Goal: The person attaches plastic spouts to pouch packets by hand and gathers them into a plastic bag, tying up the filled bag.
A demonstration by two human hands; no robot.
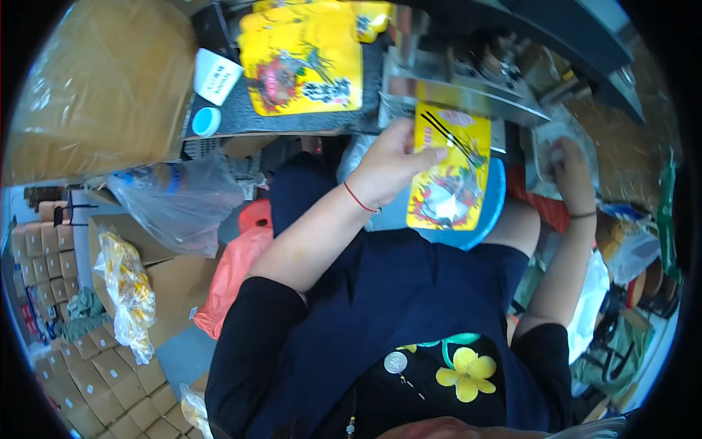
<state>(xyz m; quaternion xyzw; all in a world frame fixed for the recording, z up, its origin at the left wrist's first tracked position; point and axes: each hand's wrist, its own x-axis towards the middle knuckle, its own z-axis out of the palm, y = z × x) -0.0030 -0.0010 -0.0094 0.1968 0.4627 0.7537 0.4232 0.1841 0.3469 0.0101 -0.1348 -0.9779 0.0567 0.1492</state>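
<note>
Pinches a yellow pouch (453, 172) by its left edge with the left hand (411, 145), top end at the machine (504, 107), over a blue basin (496, 201). Reaches to a pale tray (540, 150) with the right hand (573, 167), fingers bent; cannot tell whether gripping anything. Has stacked pouches (311, 73) farther left on the worktop (372, 84).

Big box (102, 88), bag pile (307, 58), machine (468, 91), left to right.
We see the bag pile on the bench (373, 77), and a tub (497, 197) under the bag (450, 175) in the left hand (398, 157). Small boxes (110, 369) stand far left.
</note>
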